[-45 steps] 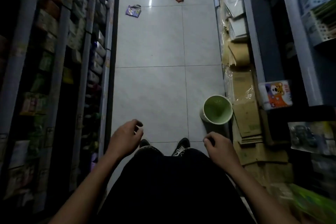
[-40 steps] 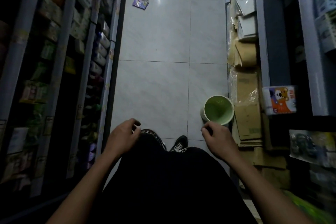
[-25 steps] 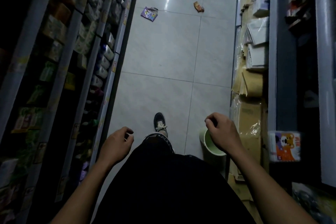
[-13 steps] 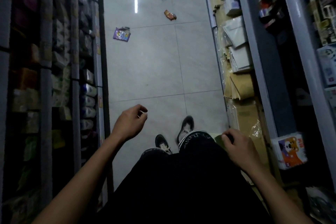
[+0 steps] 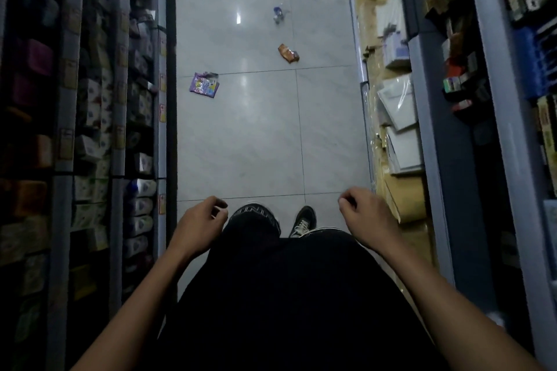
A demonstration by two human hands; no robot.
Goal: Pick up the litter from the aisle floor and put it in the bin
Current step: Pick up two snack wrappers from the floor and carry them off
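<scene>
Fingers of the left hand and right hand hung loosely curled, holding nothing, above the tiled floor. One shoe stood between the hands. Beyond the shoe, well apart from both hands, lay a purple wrapper, an orange wrapper and further small litter. Stocked shelves flanked the floor.

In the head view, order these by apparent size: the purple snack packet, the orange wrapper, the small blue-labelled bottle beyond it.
1. Purple snack packet
2. Orange wrapper
3. Small blue-labelled bottle
Farther items look smaller, so true sizes stay unsure.
</scene>
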